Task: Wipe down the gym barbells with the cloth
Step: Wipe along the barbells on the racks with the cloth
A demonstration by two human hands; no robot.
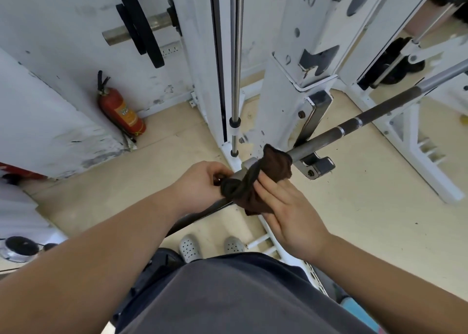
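Left hand (200,181): fingers curled tight round one end of the bunched dark brown cloth (268,171). Right hand (286,212): I lay straight fingers flat against the cloth. It wraps the long dark steel barbell (329,133), which rests on a black rack hook (314,166). A red fire extinguisher (121,113) stands at the far wall.

I see the left hand (202,184) gripping the cloth (255,181) bunched round the barbell (354,121), the right hand (286,212) pressing it flat-fingered. The barbell runs toward two o'clock.
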